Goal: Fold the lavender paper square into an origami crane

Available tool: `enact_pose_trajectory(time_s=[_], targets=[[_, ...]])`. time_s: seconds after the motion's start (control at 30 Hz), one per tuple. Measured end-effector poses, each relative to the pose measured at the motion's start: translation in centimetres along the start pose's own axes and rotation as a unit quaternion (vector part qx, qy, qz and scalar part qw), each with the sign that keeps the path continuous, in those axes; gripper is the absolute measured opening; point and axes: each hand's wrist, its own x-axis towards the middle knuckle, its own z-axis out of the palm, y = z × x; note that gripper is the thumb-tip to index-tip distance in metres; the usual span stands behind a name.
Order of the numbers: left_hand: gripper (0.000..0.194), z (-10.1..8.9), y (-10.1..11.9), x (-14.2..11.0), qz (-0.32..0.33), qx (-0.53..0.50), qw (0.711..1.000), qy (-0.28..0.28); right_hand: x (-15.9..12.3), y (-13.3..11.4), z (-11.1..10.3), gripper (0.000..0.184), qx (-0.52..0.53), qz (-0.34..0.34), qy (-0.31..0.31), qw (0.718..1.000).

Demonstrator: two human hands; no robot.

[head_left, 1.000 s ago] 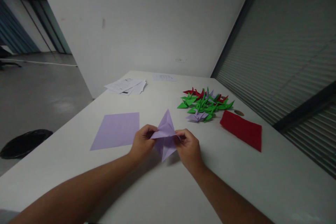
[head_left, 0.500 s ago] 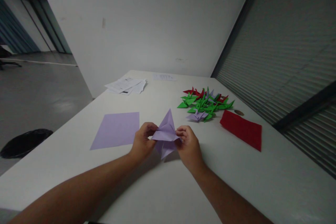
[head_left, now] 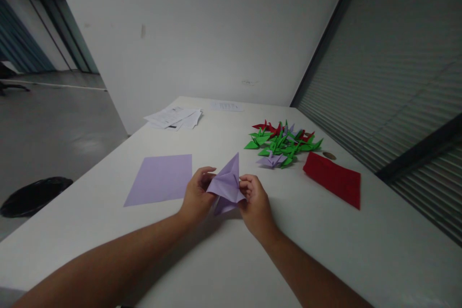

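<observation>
Black plastic lines the bin (head_left: 36,197); its inside looks dark.

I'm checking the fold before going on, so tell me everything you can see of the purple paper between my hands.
The folded purple paper looks thin and matte, with creases showing. One sharp point rises up and slightly right; a broad flap spreads across the front, and another pointed part shows below it. It is partly folded, held above the white table. The left hand grips its left side, the right hand its lower right edge. Fingers hide parts of both sides.
</observation>
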Motion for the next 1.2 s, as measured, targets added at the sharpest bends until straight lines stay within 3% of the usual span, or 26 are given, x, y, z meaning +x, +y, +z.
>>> enact_pose_trajectory(time_s=[0.17,0.4,0.63,0.93,1.2], targets=[[0.048,0.1,0.1,0.0,-0.009,-0.013,1.0,0.005,-0.1,0.3,0.1,0.04,-0.01,0.0,0.007,1.0],[0.032,0.3,0.3,-0.2,0.007,0.012,1.0,0.009,-0.3,0.3,0.1,0.034,0.003,0.005,0.009,1.0],[0.032,0.1,-0.1,-0.3,0.028,0.009,1.0,0.003,-0.3,0.3,0.0,0.044,0.011,-0.026,0.037,0.999],[0.021,-0.3,-0.5,-0.3,0.073,0.03,0.997,-0.017,-0.2,-0.2,-0.6,0.02,-0.006,-0.104,0.012,0.994],[0.028,-0.9,-0.5,-0.5,0.143,0.061,0.986,-0.06,-0.1,-0.4,-1.2,0.02,-0.032,-0.133,0.024,0.99]])
